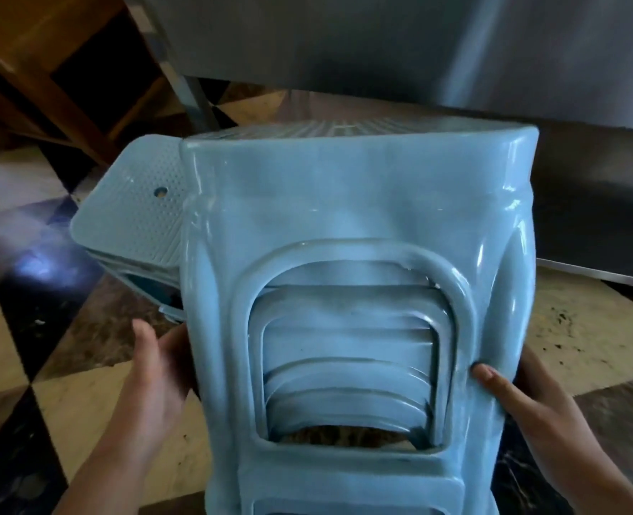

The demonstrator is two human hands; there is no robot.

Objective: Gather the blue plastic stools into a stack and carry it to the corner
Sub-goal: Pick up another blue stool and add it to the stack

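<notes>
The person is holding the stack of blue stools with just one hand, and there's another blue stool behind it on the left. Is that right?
Not quite. The head view shows both hands on the stack of blue stools: the left hand and the right hand. The other blue stool is behind, left.

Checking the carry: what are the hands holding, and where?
Both hands, left and right, hold the stack of blue stools by its two sides.

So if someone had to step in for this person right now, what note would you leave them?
Left hand: holds the left side of the stack of nested blue plastic stools, thumb free.
Right hand: grips its right side, thumb on the front.
Another blue plastic stool sits behind-left of the stack, by the steel cabinet.
Done: most stools nested.
Left: possibly add that stool, then carry to the corner.
</notes>
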